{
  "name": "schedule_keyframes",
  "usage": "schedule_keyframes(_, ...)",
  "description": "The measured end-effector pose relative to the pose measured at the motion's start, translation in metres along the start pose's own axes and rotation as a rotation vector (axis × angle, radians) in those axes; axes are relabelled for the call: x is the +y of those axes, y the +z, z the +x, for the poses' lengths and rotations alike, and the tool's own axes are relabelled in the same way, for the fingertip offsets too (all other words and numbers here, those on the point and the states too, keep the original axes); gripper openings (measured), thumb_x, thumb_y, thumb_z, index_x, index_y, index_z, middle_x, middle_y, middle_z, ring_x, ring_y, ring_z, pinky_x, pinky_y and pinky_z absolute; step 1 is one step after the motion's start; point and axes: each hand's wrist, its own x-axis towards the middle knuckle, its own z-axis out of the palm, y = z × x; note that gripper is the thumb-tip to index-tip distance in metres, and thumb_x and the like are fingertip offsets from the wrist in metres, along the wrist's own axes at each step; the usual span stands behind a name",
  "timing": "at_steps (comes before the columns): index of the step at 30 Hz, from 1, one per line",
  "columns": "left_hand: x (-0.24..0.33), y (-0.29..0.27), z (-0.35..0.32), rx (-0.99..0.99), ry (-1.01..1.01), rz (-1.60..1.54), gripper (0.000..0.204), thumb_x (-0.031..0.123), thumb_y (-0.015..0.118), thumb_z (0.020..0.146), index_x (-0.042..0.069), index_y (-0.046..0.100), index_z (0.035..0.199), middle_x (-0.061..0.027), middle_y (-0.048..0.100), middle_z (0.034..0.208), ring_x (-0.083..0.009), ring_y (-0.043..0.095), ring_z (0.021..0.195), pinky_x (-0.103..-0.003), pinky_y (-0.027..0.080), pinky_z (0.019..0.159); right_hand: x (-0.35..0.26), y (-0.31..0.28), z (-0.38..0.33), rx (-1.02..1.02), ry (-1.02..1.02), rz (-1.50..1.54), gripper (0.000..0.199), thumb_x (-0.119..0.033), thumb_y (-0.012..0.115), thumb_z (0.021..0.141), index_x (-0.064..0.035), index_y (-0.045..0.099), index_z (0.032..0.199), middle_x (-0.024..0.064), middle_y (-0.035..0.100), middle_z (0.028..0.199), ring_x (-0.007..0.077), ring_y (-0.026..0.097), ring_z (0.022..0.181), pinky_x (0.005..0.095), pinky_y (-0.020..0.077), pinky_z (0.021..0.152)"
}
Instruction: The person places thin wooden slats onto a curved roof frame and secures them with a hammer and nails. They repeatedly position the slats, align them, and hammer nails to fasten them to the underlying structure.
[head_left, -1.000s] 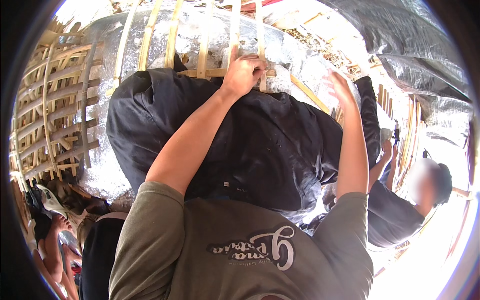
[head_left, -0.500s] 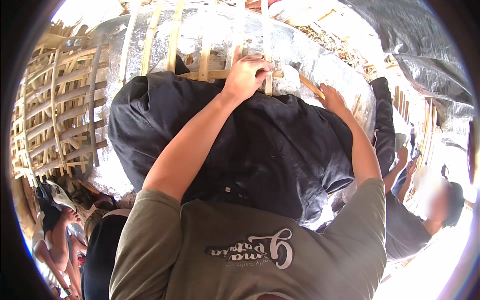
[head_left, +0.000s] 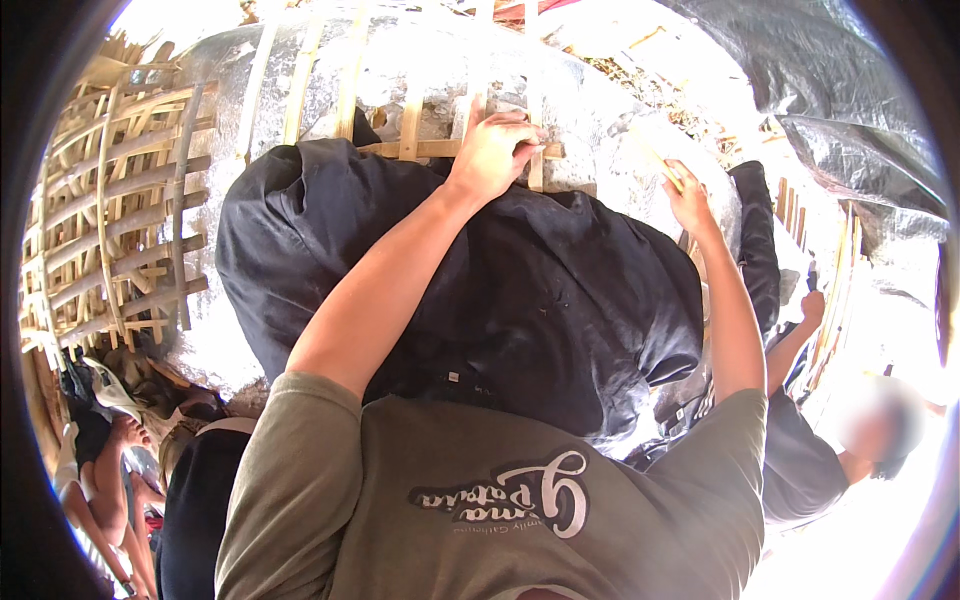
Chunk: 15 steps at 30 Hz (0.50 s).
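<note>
Flat bamboo strips (head_left: pixel 350 85) run side by side away from me over a silvery sheet (head_left: pixel 590 90). A bamboo crosspiece (head_left: pixel 428 149) lies across their near ends, beside my dark-clad legs (head_left: pixel 480 290). My left hand (head_left: pixel 493 155) is closed at the crosspiece, thumb and fingers pinched around an upright strip; the exact grip is partly hidden. Farther right, my right hand (head_left: pixel 690 197) grips a short, thin bamboo piece (head_left: pixel 668 170), slanting up and left, its far end washed out by glare. This piece is apart from the crosspiece.
Woven bamboo panels (head_left: pixel 115 215) are stacked at the left. A dark plastic sheet (head_left: pixel 860 130) hangs at the upper right. Another person (head_left: pixel 810 450) sits at the right, an arm raised; someone else's legs (head_left: pixel 115 480) show at the lower left.
My right hand has moved right, carrying the thin bamboo piece away from the crosspiece's end. My left hand has hardly moved. The person at the right has shifted an arm.
</note>
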Motion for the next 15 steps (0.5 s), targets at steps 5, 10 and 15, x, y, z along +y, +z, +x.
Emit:
schedule_keyframes(5, 0.016, -0.012, 0.002, -0.076, -0.030, 0.110, 0.001, 0.011, 0.073, 0.089, 0.011, 0.073, 0.090, -0.0006, 0.076, 0.109, -0.0246, 0.064, 0.122, -0.056, 0.023, 0.121, -0.023, -0.022, -0.008, -0.050, 0.099, 0.358, 0.041, -0.016, 0.058, 0.101, -0.0085, 0.053, 0.141, 0.0121, 0.070, 0.097, 0.0292, 0.067, 0.082, 0.0374, 0.0543, 0.085)
schedule_keyframes(10, 0.005, -0.004, 0.000, -0.052, -0.060, 0.112, 0.014, 0.016, 0.073, 0.088, 0.016, 0.077, 0.101, 0.0022, 0.076, 0.103, -0.0198, 0.063, 0.121, -0.059, 0.017, 0.124, -0.118, -0.059, -0.033, -0.168, -0.083, 0.267, 0.026, -0.014, 0.056, 0.102, -0.0037, 0.053, 0.125, 0.0148, 0.062, 0.082, 0.0275, 0.063, 0.075, 0.0386, 0.0517, 0.075)
schedule_keyframes(15, 0.003, -0.003, -0.001, -0.063, -0.053, 0.121, 0.010, 0.016, 0.072, 0.089, 0.016, 0.076, 0.099, 0.0020, 0.076, 0.103, -0.0199, 0.063, 0.121, -0.060, 0.018, 0.123, -0.165, -0.060, -0.055, -0.095, -0.246, 0.127, 0.020, -0.010, 0.056, 0.100, -0.0021, 0.053, 0.118, 0.0246, 0.061, 0.082, 0.0418, 0.065, 0.075, 0.0414, 0.0504, 0.069)
